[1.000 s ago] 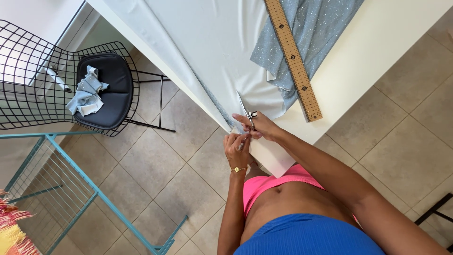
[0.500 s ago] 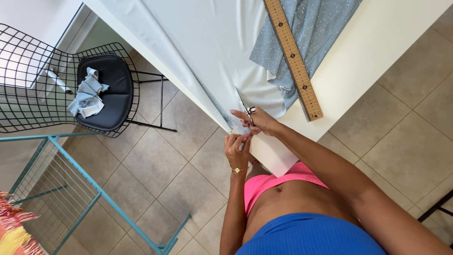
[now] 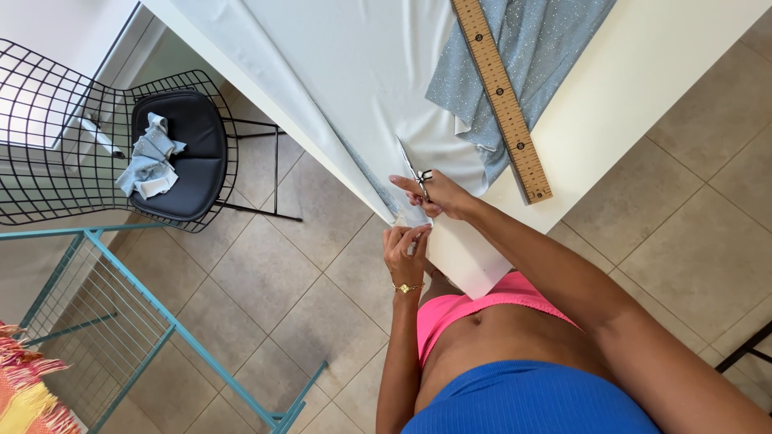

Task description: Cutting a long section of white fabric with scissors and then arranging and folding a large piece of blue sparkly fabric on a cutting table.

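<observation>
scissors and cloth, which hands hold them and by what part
The right hand holds the scissors by the handles, blades pointing into the white cloth. The left hand pinches the cloth's near edge at the table edge.

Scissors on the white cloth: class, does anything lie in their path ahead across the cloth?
Nothing visible does. The scissors point up bare white cloth; the ruler and grey fabric lie off to one side.

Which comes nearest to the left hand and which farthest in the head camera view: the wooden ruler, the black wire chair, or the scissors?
From the left hand, at the table's edge:
1. Scissors, just above it, in the right hand.
2. Wooden ruler, farther up and to the right on the table.
3. Black wire chair, far off to the left on the floor.
</observation>
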